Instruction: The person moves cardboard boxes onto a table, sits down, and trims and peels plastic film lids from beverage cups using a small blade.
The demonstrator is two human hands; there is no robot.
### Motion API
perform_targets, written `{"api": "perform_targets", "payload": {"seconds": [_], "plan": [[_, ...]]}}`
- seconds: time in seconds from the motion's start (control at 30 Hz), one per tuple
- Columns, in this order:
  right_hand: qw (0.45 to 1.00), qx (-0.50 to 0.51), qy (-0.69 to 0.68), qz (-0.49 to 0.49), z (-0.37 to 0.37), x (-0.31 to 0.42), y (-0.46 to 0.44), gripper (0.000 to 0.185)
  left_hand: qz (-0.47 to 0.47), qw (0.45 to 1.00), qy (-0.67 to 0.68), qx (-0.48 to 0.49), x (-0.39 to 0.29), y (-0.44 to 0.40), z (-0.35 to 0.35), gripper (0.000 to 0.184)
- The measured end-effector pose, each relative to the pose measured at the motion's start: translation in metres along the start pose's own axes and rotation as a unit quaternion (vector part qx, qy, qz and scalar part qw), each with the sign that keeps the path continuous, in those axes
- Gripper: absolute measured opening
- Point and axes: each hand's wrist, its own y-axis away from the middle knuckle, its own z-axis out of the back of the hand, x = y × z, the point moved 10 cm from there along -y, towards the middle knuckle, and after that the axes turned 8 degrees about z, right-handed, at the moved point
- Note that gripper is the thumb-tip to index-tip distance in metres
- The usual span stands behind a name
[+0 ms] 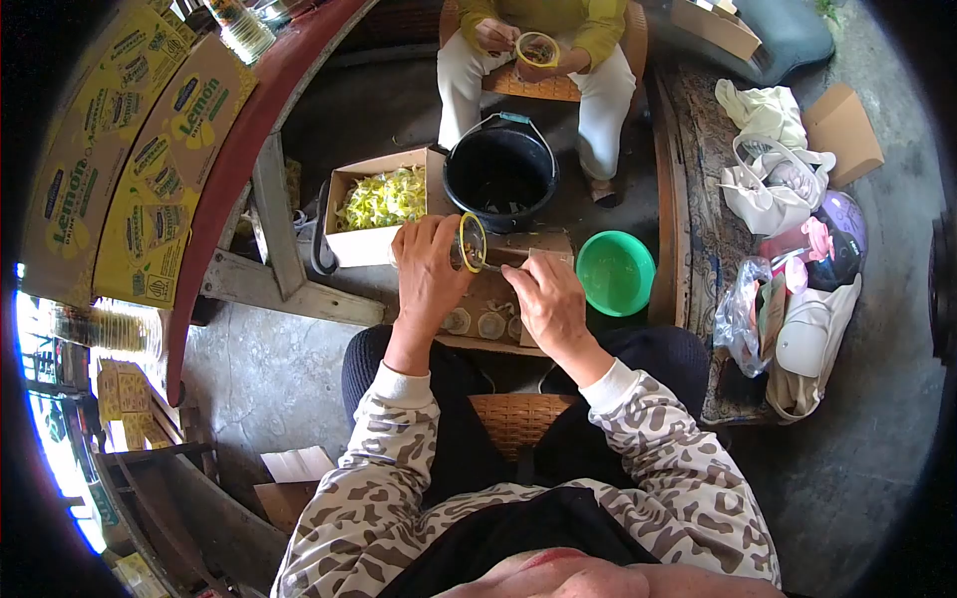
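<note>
Across the floor sits a co-worker (538, 70) in a yellow-green top, holding a yellow-rimmed bowl (538, 50). Between the two people stands a black bucket (488, 159), its handle raised. Just beside it, a cardboard box (359, 251) holds yellow-wrapped pieces (384, 199); on the other side is a green basin (615, 274). The person's left hand (431, 264) is wrapped around a clear cup (473, 242) with a yellow rim, held up in front of the bucket and tipped so its mouth faces the right hand (548, 299). That hand pinches a thin utensil (493, 268) close to the cup's mouth; its far end is too small to make out.

The cup looks light and stiff, probably smooth enough to slip and, if glass, breakable. A full wrap around its wall, leaving the rim free, seems the sound hold; the utensil suits a fingertip pinch.
</note>
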Motion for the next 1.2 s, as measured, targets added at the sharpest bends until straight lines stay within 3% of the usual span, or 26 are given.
{"api": "perform_targets", "payload": {"seconds": [0.23,0.3,0.43,0.53,0.6,0.7,0.8,1.03,1.1,1.2], "plan": [[0.999,-0.006,0.035,0.008,-0.004,0.005,0.004,0.025,0.004,1.0,0.023,0.019,0.002,0.003,-0.002,0.048],[0.999,-0.005,0.041,0.003,-0.006,0.004,0.005,0.022,0.048,0.992,0.016,0.118,0.012,0.004,-0.019,0.054],[0.999,0.001,0.049,0.002,-0.007,0.003,0.008,0.02,0.019,0.995,0.027,0.093,0.009,0.005,-0.017,0.044],[0.998,0.008,0.06,-0.001,-0.011,0.003,0.009,0.02,0.053,0.991,0.048,0.116,0.016,0.005,-0.021,0.042],[0.998,0.007,0.064,-0.003,-0.012,0.002,0.009,0.02,0.128,0.962,0.112,0.215,0.026,0.01,-0.037,0.041],[0.999,0.015,0.045,-0.023,-0.014,-0.006,0.008,0.018,0.108,0.973,0.104,0.174,0.023,0.008,-0.031,0.04],[0.987,-0.043,-0.053,-0.144,-0.007,-0.033,0.014,0.016,0.051,0.985,0.113,0.12,0.016,0.004,-0.021,0.04],[0.967,-0.077,-0.149,-0.193,0.0,-0.051,0.016,0.01,0.017,0.985,0.146,0.09,0.022,-0.001,-0.023,0.047],[0.959,-0.081,-0.176,-0.209,-0.002,-0.055,0.017,0.009,0.095,0.944,0.284,0.135,0.03,-0.001,-0.031,0.051],[0.948,-0.091,-0.209,-0.224,0.0,-0.06,0.015,0.009,0.157,0.917,0.316,0.186,0.033,0.003,-0.04,0.056]]}}
